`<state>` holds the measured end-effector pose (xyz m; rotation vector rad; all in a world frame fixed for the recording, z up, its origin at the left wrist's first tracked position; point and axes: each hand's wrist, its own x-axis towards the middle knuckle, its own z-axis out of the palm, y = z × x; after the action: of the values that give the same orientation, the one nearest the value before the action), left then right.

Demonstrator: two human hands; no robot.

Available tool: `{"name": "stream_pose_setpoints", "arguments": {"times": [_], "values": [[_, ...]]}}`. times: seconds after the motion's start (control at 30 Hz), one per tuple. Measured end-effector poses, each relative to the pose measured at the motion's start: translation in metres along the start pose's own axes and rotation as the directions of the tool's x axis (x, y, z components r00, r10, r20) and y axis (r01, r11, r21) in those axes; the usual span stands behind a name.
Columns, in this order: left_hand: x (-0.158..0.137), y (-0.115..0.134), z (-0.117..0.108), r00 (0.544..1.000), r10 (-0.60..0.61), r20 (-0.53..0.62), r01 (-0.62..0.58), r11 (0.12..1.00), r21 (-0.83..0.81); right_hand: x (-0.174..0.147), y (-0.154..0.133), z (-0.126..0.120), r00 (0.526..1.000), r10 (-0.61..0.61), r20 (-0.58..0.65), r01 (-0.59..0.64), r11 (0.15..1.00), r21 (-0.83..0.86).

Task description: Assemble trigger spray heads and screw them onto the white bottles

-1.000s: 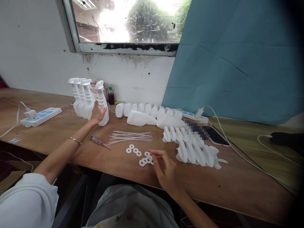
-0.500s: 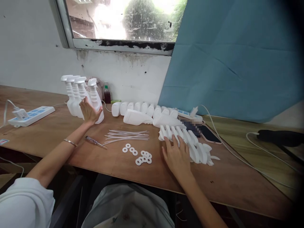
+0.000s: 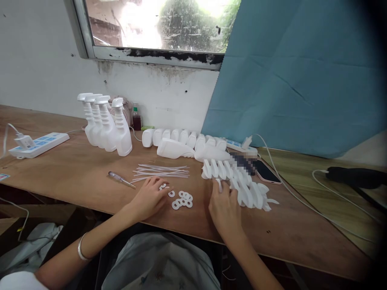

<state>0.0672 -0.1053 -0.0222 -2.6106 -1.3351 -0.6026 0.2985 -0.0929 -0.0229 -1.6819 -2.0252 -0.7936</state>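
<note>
My left hand (image 3: 151,198) is over the left cluster of flat white washers (image 3: 171,194), its fingers bent and somewhat apart and its fingertips at the washers. It partly hides some of them. Several more washers (image 3: 183,201) lie in a loose pile just to the right. My right hand (image 3: 225,205) is closed around a white spray trigger head (image 3: 219,185), of which only a small part shows between the fingers. Beside that hand lie rows of similar white spray heads (image 3: 246,191). Thin white dip tubes (image 3: 161,171) are spread out behind the washers.
Several white spray bottles (image 3: 123,139) with heads on stand at back left. White bottles (image 3: 175,149) lie along the back. A screwdriver (image 3: 121,179) rests left of the tubes. Power strips (image 3: 40,145), a phone (image 3: 267,171) and a trailing cable (image 3: 281,175) flank the work area.
My left hand has left the standing bottles and come down right to the washers. My right hand has drawn slightly back from the row and closed on a spray trigger head.
</note>
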Motion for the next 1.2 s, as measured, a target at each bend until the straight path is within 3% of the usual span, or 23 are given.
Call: {"name": "stream_pose_setpoints", "arguments": {"times": [0.17,0.27,0.33,0.4,0.5,0.57,0.63,0.7,0.77,0.87,0.97,1.2], "values": [[0.005,-0.005,0.021,1.0,-0.003,-0.024,0.005,0.996,0.084,-0.003,-0.002,-0.002,0.999,-0.012,0.048,0.001,0.973,0.23],[0.005,-0.006,0.028,0.999,-0.027,-0.023,0.029,0.997,0.068,0.0,-0.007,-0.005,0.992,-0.006,0.124,-0.063,0.836,0.546],[0.005,-0.005,0.028,0.999,-0.031,-0.043,0.033,0.998,0.046,0.002,-0.012,-0.007,0.973,0.011,0.229,-0.192,0.587,0.787],[0.004,-0.003,0.024,0.994,-0.026,-0.103,0.027,1.0,0.005,0.004,-0.019,-0.008,0.926,0.006,0.378,-0.371,0.205,0.906],[0.003,0.004,0.011,0.954,-0.025,-0.299,-0.002,0.996,-0.091,0.003,-0.03,-0.007,0.823,-0.025,0.567,-0.541,-0.338,0.77],[0.001,0.01,0.001,0.886,-0.034,-0.462,-0.032,0.99,-0.134,0.001,-0.038,-0.007,0.757,-0.045,0.652,-0.558,-0.564,0.609],[-0.001,0.017,-0.009,0.809,-0.024,-0.587,-0.059,0.991,-0.122,-0.002,-0.045,-0.009,0.704,-0.099,0.703,-0.555,-0.694,0.458],[-0.004,0.023,-0.013,0.76,0.022,-0.65,-0.079,0.995,-0.059,-0.006,-0.05,-0.013,0.665,-0.173,0.727,-0.565,-0.753,0.337],[-0.006,0.027,-0.014,0.746,0.103,-0.658,-0.115,0.993,0.025,-0.01,-0.054,-0.017,0.642,-0.243,0.727,-0.579,-0.776,0.252],[-0.008,0.029,-0.01,0.793,0.209,-0.573,-0.186,0.978,0.099,-0.014,-0.058,-0.023,0.643,-0.308,0.701,-0.584,-0.79,0.188],[-0.008,0.029,-0.009,0.828,0.242,-0.505,-0.206,0.97,0.128,-0.015,-0.06,-0.025,0.63,-0.349,0.694,-0.602,-0.784,0.151],[-0.011,0.025,-0.012,0.782,0.263,-0.566,-0.212,0.965,0.155,-0.014,-0.056,-0.025,0.589,-0.414,0.694,-0.642,-0.761,0.092]]}}
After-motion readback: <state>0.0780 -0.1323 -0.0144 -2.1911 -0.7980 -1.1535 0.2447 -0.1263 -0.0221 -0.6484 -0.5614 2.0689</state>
